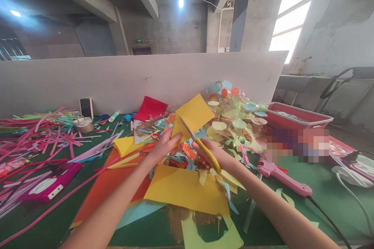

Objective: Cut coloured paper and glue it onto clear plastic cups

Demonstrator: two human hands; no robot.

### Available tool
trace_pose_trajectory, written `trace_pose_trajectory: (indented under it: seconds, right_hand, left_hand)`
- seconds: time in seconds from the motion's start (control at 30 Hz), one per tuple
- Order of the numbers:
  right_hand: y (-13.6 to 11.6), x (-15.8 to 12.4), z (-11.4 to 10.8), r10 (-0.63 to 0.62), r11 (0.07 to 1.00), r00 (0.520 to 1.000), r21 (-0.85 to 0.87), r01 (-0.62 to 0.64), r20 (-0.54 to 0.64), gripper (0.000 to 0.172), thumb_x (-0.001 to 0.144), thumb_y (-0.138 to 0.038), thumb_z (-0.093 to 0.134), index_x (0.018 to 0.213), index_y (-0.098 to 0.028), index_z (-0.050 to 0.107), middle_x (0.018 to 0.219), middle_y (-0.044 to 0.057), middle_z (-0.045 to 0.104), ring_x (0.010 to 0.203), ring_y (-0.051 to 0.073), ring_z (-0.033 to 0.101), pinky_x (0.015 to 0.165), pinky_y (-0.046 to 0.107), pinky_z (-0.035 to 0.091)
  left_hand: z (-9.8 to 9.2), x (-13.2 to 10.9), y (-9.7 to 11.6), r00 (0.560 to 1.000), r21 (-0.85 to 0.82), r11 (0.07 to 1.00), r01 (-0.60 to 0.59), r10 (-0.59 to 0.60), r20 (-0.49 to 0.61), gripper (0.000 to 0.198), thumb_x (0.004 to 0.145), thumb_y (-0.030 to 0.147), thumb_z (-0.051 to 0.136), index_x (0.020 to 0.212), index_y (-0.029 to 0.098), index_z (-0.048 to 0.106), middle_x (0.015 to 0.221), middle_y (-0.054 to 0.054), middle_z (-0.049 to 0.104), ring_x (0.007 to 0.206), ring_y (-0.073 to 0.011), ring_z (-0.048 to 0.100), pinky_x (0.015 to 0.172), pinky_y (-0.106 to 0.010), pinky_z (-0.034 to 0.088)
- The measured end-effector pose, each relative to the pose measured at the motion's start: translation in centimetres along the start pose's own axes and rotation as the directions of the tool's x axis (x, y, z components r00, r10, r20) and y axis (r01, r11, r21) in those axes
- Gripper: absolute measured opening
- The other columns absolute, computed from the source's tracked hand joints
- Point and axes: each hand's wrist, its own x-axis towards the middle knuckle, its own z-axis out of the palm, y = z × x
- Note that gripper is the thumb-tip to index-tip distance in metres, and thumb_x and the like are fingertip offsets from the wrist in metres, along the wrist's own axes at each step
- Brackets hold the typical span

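My left hand [167, 144] is closed on the lower left corner of a yellow sheet of paper [197, 111], held up over the pile of scraps. In my right hand [216, 151] is a pair of scissors [202, 145] with yellow handles. Their blades point up and left and lie across the sheet; I cannot tell whether they are cutting into it. Below both hands lies a larger yellow sheet [187, 188], with loose trimmings on its right end. Orange paper [106, 186] spreads under my left forearm. A pale green sheet [191, 229] with a round hole lies at the front edge.
Coloured pipe cleaners [49, 140] cover the left side, near a magenta device [52, 183] and a phone [86, 108]. Cups with paper discs [233, 114] are heaped behind my right hand. A pink glue gun [288, 177] with a cord and a red basket [300, 122] are to the right.
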Motion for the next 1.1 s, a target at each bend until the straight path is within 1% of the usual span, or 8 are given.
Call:
trace_pose_trajectory:
  seconds: [0.2, 0.4, 0.57, 0.7, 0.8, 0.9, 1.03, 1.1]
  right_hand:
    - [-0.5, -0.3, 0.0, 0.003, 0.999, 1.000, 0.048, -0.003, 0.001, 0.047, 0.080, -0.065, 0.063, 0.081, -0.023, 0.042, 0.064, -0.007, 0.043, 0.056, 0.011, 0.049, 0.050, 0.024, 0.039]
    - [0.7, 0.6, -0.1, 0.002, 1.000, 0.998, 0.005, -0.002, -0.055, 0.049, 0.081, -0.068, 0.060, 0.078, -0.022, 0.043, 0.058, -0.008, 0.042, 0.047, 0.010, 0.043, 0.044, 0.023, 0.035]
    - [0.9, 0.5, -0.2, -0.028, 1.000, 0.999, 0.001, 0.028, -0.043, 0.048, 0.082, -0.065, 0.062, 0.076, -0.022, 0.042, 0.059, -0.008, 0.043, 0.048, 0.009, 0.042, 0.045, 0.022, 0.036]
    - [0.9, 0.5, -0.1, -0.072, 0.996, 0.997, 0.047, 0.072, 0.012, 0.047, 0.083, -0.065, 0.059, 0.078, -0.023, 0.041, 0.059, -0.009, 0.041, 0.048, 0.008, 0.042, 0.045, 0.022, 0.039]
    - [1.0, 0.7, -0.2, -0.092, 0.996, 0.996, 0.013, 0.092, -0.005, 0.050, 0.085, -0.068, 0.054, 0.073, -0.022, 0.041, 0.055, -0.009, 0.039, 0.044, 0.007, 0.038, 0.042, 0.021, 0.033]
    - [0.7, 0.7, -0.3, -0.067, 0.997, 0.996, -0.039, 0.065, -0.053, 0.054, 0.084, -0.071, 0.053, 0.066, -0.022, 0.039, 0.050, -0.008, 0.039, 0.041, 0.007, 0.036, 0.039, 0.020, 0.029]
    - [0.2, 0.5, -0.3, -0.002, 1.000, 0.998, 0.005, 0.002, -0.061, 0.055, 0.080, -0.072, 0.056, 0.065, -0.022, 0.041, 0.049, -0.008, 0.042, 0.038, 0.007, 0.039, 0.037, 0.021, 0.032]
    - [0.1, 0.4, -0.2, 0.002, 1.000, 0.999, 0.023, -0.001, -0.054, 0.054, 0.080, -0.072, 0.056, 0.065, -0.022, 0.041, 0.047, -0.007, 0.043, 0.036, 0.008, 0.040, 0.035, 0.021, 0.033]
  left_hand:
    - [0.7, -0.2, 0.1, 1.000, 0.050, 0.999, 0.006, -0.007, 0.025, 0.034, 0.085, 0.053, 0.056, 0.094, 0.020, 0.055, 0.060, 0.005, 0.057, 0.037, -0.0085, 0.043, 0.036, -0.022, 0.034]
    - [0.5, 0.0, -0.4, 0.999, 0.056, 0.998, 0.007, -0.009, 0.033, 0.036, 0.086, 0.054, 0.055, 0.097, 0.020, 0.053, 0.061, 0.004, 0.058, 0.037, -0.0082, 0.042, 0.035, -0.021, 0.035]
    - [0.4, 0.0, -0.5, 0.999, 0.082, 0.997, 0.000, -0.004, 0.050, 0.035, 0.089, 0.052, 0.053, 0.098, 0.019, 0.052, 0.062, 0.005, 0.057, 0.038, -0.0071, 0.042, 0.036, -0.020, 0.035]
    - [0.6, -0.1, -0.5, 0.992, 0.114, 0.991, 0.074, -0.085, 0.095, 0.037, 0.087, 0.054, 0.055, 0.100, 0.019, 0.052, 0.062, 0.005, 0.058, 0.035, -0.0075, 0.041, 0.034, -0.021, 0.034]
    - [0.8, -0.1, -0.7, 0.989, 0.124, 0.987, 0.101, -0.113, 0.092, 0.039, 0.087, 0.055, 0.056, 0.105, 0.020, 0.052, 0.062, 0.006, 0.058, 0.034, -0.0074, 0.040, 0.034, -0.021, 0.032]
    - [0.8, -0.1, -0.9, 0.992, 0.149, 0.984, 0.094, -0.106, 0.069, 0.042, 0.085, 0.056, 0.059, 0.108, 0.022, 0.052, 0.062, 0.007, 0.054, 0.035, -0.0065, 0.039, 0.035, -0.021, 0.032]
    - [0.8, -0.1, -1.2, 0.991, 0.176, 0.979, 0.107, -0.119, 0.055, 0.049, 0.079, 0.054, 0.067, 0.112, 0.023, 0.048, 0.071, 0.005, 0.059, 0.039, -0.0062, 0.040, 0.037, -0.021, 0.032]
    - [0.9, 0.0, -1.3, 0.994, 0.186, 0.977, 0.101, -0.109, 0.032, 0.054, 0.076, 0.050, 0.071, 0.117, 0.024, 0.046, 0.075, 0.004, 0.061, 0.045, -0.0084, 0.047, 0.041, -0.021, 0.036]
